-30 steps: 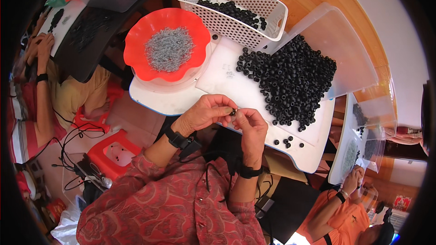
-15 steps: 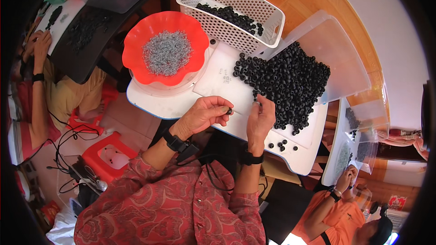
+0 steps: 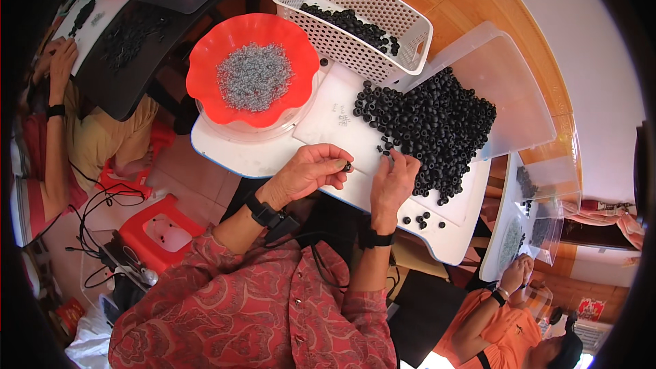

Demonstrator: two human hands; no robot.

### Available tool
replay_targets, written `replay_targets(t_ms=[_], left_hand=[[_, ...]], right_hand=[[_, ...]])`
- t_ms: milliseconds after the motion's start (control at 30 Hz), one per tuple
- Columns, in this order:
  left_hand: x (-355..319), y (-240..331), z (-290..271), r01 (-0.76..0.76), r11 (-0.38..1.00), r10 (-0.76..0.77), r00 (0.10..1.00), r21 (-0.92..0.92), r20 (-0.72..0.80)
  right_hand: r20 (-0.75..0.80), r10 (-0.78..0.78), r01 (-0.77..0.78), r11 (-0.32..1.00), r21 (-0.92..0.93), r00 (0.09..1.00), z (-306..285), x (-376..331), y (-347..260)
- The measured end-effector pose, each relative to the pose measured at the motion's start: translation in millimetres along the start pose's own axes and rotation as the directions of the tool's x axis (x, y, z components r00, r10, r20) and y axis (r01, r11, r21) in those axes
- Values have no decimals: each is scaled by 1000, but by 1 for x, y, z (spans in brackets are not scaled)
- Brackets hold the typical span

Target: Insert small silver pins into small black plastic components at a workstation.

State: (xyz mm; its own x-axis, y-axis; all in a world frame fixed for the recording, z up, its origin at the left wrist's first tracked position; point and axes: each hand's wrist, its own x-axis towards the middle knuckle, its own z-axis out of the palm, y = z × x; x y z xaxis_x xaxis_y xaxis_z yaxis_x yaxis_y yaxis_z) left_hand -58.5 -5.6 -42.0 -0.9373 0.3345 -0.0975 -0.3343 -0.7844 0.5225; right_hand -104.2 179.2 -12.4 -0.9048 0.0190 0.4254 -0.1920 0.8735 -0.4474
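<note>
My left hand (image 3: 316, 172) is closed in a pinch over the table's front edge. Between its thumb and index finger sits a small round black part (image 3: 347, 167) with a hole in it. At the near left side of a large pile of such black parts (image 3: 437, 130), my right hand (image 3: 395, 184) has its fingers curled together. A few loose black parts lie by its fingertips, and whatever the fingers may hold is hidden. Between the hands and the bowl, a white board (image 3: 321, 119) carries a little group of tiny metal pieces (image 3: 343, 120).
A red wavy-rimmed bowl (image 3: 205, 89) holds many small silvery pieces. Behind it stands a white perforated basket (image 3: 342, 41) with more black parts. A clear plastic bin (image 3: 512, 89) lies tipped behind the pile. Co-workers sit at tables left and right. A red stool (image 3: 147, 242) stands on the floor.
My right hand's fingers have curled in more at the pile's edge, and the hand has shifted slightly. My left hand keeps its pinch on the black part. The whole view has shifted a little.
</note>
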Motion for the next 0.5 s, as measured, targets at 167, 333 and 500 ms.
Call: replay_targets(t_ms=[167,333,500], left_hand=[[1,-2,-2,-2,1000,2,1000,4,2],[-1,-2,-1,-6,1000,6,1000,0,3],[-3,-2,-2,-23,1000,23,1000,0,-3]], right_hand=[[24,15,-13,994,-105,1000,4,3,-4],[-6,1,-2,992,-124,1000,2,-3,-5],[89,0,1,1000,-5,996,-7,-10,-16]])
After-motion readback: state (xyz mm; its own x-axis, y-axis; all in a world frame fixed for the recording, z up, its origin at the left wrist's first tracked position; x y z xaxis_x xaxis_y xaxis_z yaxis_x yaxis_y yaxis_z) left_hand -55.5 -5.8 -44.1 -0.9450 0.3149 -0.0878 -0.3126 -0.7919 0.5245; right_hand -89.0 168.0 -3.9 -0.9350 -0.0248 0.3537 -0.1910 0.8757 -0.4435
